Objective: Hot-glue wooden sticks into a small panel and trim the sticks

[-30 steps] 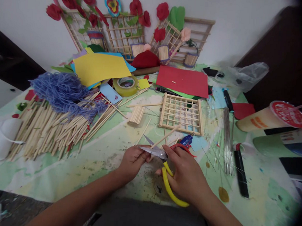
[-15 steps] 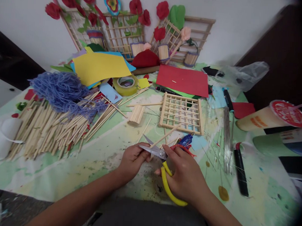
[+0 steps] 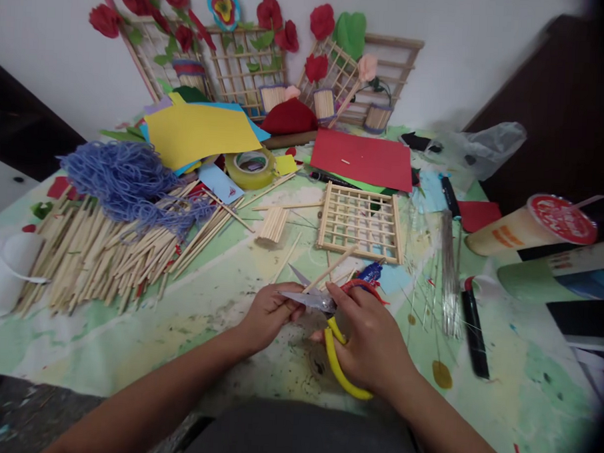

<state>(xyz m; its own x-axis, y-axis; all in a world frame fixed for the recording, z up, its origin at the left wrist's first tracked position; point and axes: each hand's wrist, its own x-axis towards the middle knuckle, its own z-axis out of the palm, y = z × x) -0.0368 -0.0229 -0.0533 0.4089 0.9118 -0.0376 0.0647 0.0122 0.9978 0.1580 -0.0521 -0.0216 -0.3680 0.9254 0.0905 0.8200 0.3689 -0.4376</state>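
My right hand point(image 3: 377, 340) is closed round a pair of scissors with yellow handles point(image 3: 343, 372), their blades parted and pointing left. A thin wooden stick point(image 3: 333, 269) slants up and to the right from between the blades. My left hand point(image 3: 271, 315) pinches close to the blade tips, apparently on the stick's lower end, though the blade partly covers the fingertips. Beyond the hands lies a small lattice of glued sticks point(image 3: 362, 219). A little block of short sticks point(image 3: 273, 225) stands to its left. Just past my right hand is a blue bundle point(image 3: 371, 273) with red strands.
Loose wooden sticks point(image 3: 100, 264) and blue-purple yarn point(image 3: 118, 178) fill the left side. Tape point(image 3: 252, 171) and yellow paper point(image 3: 201, 132) lie behind. Wires point(image 3: 450, 280), a black-handled cutter point(image 3: 475, 331) and a lidded drink cup point(image 3: 522, 229) are on the right.
The view shifts slightly. Both hands stay at nearly the same place, with the stick still between the parted scissor blades.
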